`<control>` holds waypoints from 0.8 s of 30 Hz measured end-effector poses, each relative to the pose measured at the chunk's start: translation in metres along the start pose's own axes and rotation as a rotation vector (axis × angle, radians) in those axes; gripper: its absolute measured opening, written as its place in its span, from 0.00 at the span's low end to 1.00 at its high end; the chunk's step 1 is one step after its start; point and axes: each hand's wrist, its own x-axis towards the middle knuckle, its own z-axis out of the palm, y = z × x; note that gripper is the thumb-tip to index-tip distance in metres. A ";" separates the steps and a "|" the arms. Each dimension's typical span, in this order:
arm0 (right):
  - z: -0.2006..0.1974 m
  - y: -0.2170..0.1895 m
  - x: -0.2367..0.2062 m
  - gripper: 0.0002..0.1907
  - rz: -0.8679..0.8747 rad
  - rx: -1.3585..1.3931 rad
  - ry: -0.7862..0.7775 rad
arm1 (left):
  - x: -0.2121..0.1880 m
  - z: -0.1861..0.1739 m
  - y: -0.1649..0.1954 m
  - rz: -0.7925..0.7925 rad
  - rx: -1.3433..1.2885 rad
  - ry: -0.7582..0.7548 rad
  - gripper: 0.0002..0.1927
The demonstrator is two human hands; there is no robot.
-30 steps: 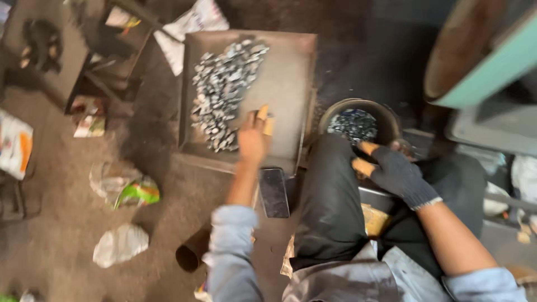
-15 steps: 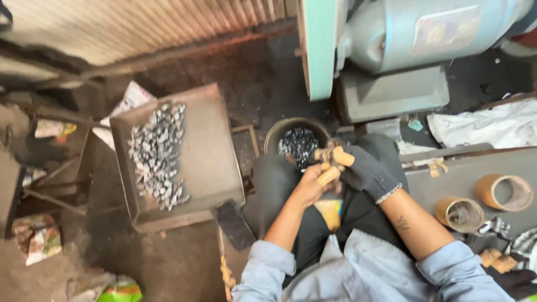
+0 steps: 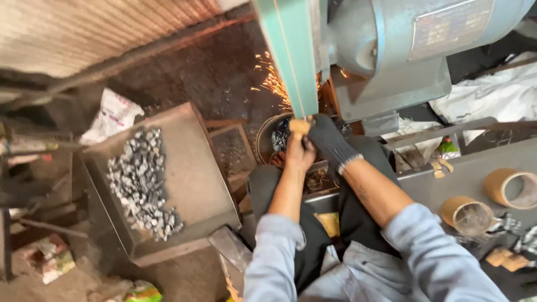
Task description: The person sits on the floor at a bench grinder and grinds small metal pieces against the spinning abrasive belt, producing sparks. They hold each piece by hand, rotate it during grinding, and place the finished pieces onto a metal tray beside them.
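Now both hands meet at the grinder's green guard: my bare left hand and gloved right hand clamp fingers together on 1 small workpiece, sparks flying behind. Any slip risks my ungloved fingertips touching the wheel.

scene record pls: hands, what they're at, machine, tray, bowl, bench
left hand: bare, fingertips taped, at the grinder belt
right hand: dark glove, beside the left; whatever they hold is hidden
grinder: grey motor, green belt guard, sparks flying left
tray: metal, tilted, heap of small metal pieces
bowl: round, dark pieces inside, below the hands
bench: grey, two tape rolls
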 end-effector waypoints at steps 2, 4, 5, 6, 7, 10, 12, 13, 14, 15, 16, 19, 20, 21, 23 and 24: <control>-0.015 -0.018 -0.034 0.21 -0.159 0.015 -0.284 | -0.022 -0.002 0.016 0.136 0.474 -0.239 0.09; -0.028 -0.032 -0.078 0.27 -0.510 -0.185 -0.339 | -0.063 -0.010 0.043 0.328 1.082 -0.605 0.05; -0.033 -0.041 -0.090 0.30 -0.827 -0.419 -0.254 | -0.074 -0.004 0.050 0.344 1.182 -0.553 0.05; -0.035 -0.047 -0.098 0.33 -1.142 -0.651 -0.167 | -0.087 0.000 0.057 0.366 1.282 -0.488 0.06; -0.035 -0.050 -0.105 0.31 -1.142 -0.743 -0.132 | -0.098 0.002 0.062 0.380 1.383 -0.408 0.07; -0.030 -0.043 -0.099 0.24 -1.126 -1.021 -0.035 | -0.108 0.012 0.052 0.718 1.770 -0.325 0.10; -0.028 -0.024 -0.089 0.19 -1.090 -1.192 0.053 | -0.105 0.012 0.032 0.813 1.243 -0.217 0.14; -0.028 -0.012 -0.083 0.17 -0.759 -0.835 0.052 | -0.102 0.009 0.022 0.843 0.977 -0.169 0.16; -0.027 -0.001 -0.077 0.17 -0.424 -0.481 0.046 | -0.100 0.006 0.013 0.930 1.094 -0.180 0.19; -0.027 0.010 -0.071 0.17 -0.086 -0.128 0.030 | -0.098 0.002 0.006 1.014 1.209 -0.185 0.23; -0.025 0.021 -0.065 0.16 -0.074 0.064 -0.048 | -0.094 -0.002 0.002 1.100 1.322 -0.183 0.27; -0.011 0.039 -0.037 0.16 -0.092 0.521 -0.305 | -0.068 -0.008 0.006 0.990 1.166 -0.138 0.21; -0.005 0.042 -0.026 0.17 -0.121 0.584 -0.396 | -0.054 -0.006 0.013 0.939 1.038 -0.105 0.20; 0.001 0.044 -0.017 0.17 -0.137 0.653 -0.479 | -0.038 -0.004 0.020 0.872 0.913 -0.067 0.19; 0.012 0.043 -0.003 0.17 -0.156 0.641 -0.453 | -0.013 -0.002 0.031 0.728 0.653 -0.073 0.18; 0.013 0.044 0.001 0.17 -0.164 0.635 -0.438 | -0.008 0.003 0.037 0.660 0.513 -0.117 0.17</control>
